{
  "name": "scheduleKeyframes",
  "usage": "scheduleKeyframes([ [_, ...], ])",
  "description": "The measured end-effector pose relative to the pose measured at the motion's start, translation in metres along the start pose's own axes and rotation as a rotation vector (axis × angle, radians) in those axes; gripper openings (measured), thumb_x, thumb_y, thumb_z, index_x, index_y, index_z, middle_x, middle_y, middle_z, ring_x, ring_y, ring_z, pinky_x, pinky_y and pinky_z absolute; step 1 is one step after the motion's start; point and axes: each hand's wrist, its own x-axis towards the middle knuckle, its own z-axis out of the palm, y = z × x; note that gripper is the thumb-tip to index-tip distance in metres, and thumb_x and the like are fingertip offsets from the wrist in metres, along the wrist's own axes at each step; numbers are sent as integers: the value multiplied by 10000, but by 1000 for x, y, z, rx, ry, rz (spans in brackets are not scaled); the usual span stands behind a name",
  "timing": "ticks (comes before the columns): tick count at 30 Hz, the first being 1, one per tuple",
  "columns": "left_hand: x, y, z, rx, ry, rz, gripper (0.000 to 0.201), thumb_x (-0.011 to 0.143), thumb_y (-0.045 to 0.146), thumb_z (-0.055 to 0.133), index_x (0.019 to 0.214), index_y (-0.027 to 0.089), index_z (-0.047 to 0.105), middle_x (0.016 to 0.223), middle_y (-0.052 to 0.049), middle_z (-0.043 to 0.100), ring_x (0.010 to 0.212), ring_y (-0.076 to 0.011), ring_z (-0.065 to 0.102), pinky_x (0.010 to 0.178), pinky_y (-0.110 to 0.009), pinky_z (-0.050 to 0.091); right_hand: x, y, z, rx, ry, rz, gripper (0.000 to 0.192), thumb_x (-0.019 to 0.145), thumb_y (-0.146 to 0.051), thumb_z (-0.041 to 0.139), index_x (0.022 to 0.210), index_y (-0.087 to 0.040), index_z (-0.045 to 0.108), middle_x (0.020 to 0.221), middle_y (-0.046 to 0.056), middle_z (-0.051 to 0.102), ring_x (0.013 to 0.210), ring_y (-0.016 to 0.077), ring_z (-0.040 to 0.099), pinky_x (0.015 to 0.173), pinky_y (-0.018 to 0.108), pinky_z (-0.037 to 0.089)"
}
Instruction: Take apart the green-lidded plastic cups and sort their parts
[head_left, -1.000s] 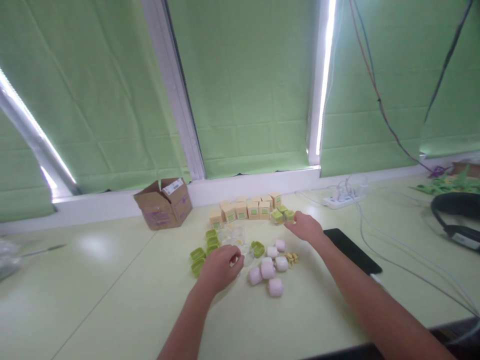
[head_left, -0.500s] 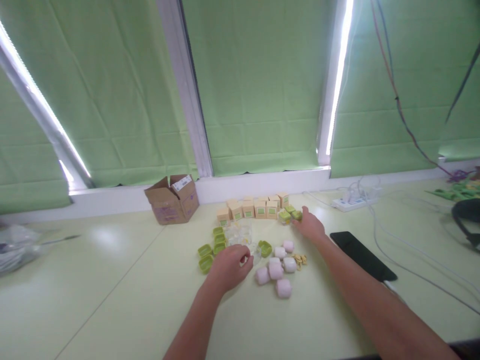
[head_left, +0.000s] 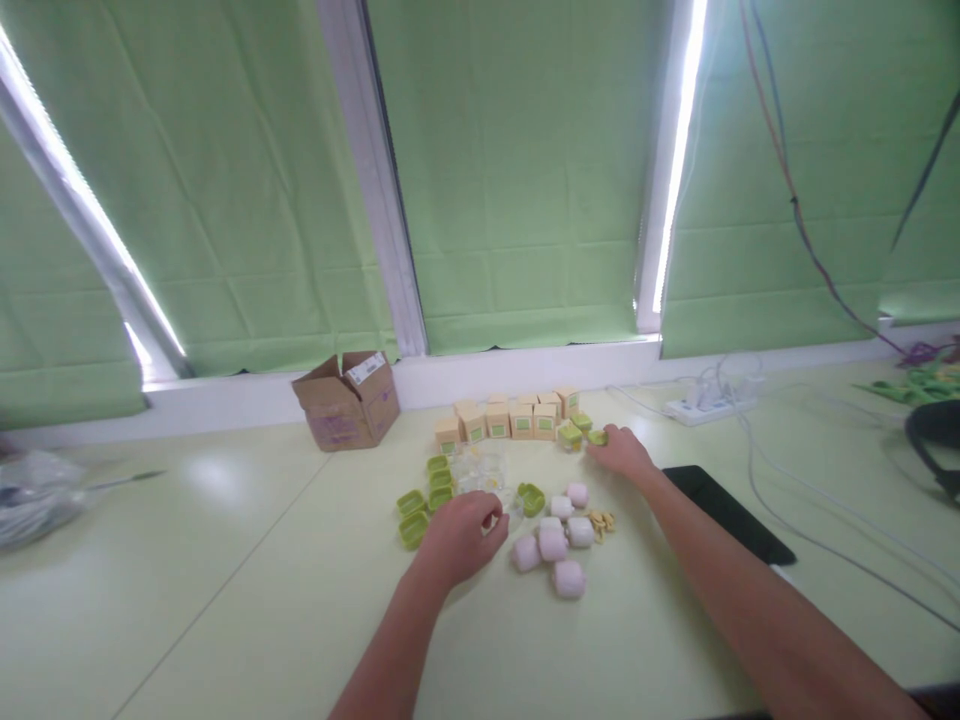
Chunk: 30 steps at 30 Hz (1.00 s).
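Observation:
My left hand (head_left: 459,537) rests curled on the table beside a heap of clear plastic pieces (head_left: 481,473), its fingertips touching something small that I cannot make out. My right hand (head_left: 624,455) reaches far forward and pinches a small green case (head_left: 598,437) at the right end of a row of tan boxes (head_left: 504,420). Another green case (head_left: 569,434) lies just left of it. Several pink cases (head_left: 553,542) lie between my arms, and several green tray halves (head_left: 420,498) lie left of my left hand.
An open cardboard box (head_left: 347,400) stands at the back left by the window sill. A black phone (head_left: 727,512) lies under my right forearm side. A white power strip (head_left: 703,406) with cables sits at back right. Small yellow bits (head_left: 601,521) lie by the pink cases.
My right hand has shifted slightly right and down along the row's end and closed on the green case. My left hand has stayed in place. The camera has tilted a little.

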Motion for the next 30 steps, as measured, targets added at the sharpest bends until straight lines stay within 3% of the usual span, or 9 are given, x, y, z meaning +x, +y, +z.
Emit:
scheduleKeyframes([
  [6, 0, 1, -1, -5, 14, -5, 169, 825, 241, 466, 692, 181, 551, 648, -14, 553, 614, -144, 500, 580, -241, 357, -15, -4, -14, 16, 30, -50, 432, 757, -489, 542, 953, -104, 568, 932, 144, 606, 850, 236, 586, 628, 257, 366],
  [11, -1, 2, -1, -80, 52, -43, 134, 805, 280, 523, 894, 193, 572, 769, -22, 588, 657, -150, 525, 601, -248, 391, -52, -29, -35, 141, 45, -222, 392, 738, -502, 561, 906, -148, 573, 847, 77, 615, 761, 189, 564, 596, 241, 331],
  [16, -2, 6, -1, -202, 91, -24, 406, 731, 293, 643, 1105, 214, 507, 900, -23, 573, 699, -144, 518, 676, -279, 433, -109, -63, -52, 302, -33, -454, 326, 733, -484, 591, 873, -191, 563, 780, 12, 603, 679, 141, 518, 582, 226, 323],
  [21, -3, 14, 0, -324, 62, 45, 634, 635, 278, 733, 1200, 236, 450, 982, -33, 548, 745, -149, 520, 722, -302, 448, -150, -82, -53, 335, -72, -547, 312, 699, -476, 641, 786, -195, 538, 714, -2, 563, 629, 129, 475, 553, 225, 300],
  [26, -1, 20, 2, -384, 39, 64, 486, 614, 130, 666, 1072, 208, 523, 877, -20, 544, 723, -145, 499, 637, -252, 430, -161, -85, -47, 346, -51, -602, 446, 623, -579, 685, 802, -196, 546, 758, 12, 564, 670, 147, 483, 608, 247, 333],
  [30, 0, 24, 0, -440, 55, 48, 399, 655, 145, 624, 1039, 194, 527, 854, -9, 529, 681, -121, 480, 597, -226, 420, -163, -79, -47, 465, -41, -700, 339, 753, -484, 619, 923, -194, 572, 825, 30, 581, 741, 160, 505, 661, 261, 380],
])
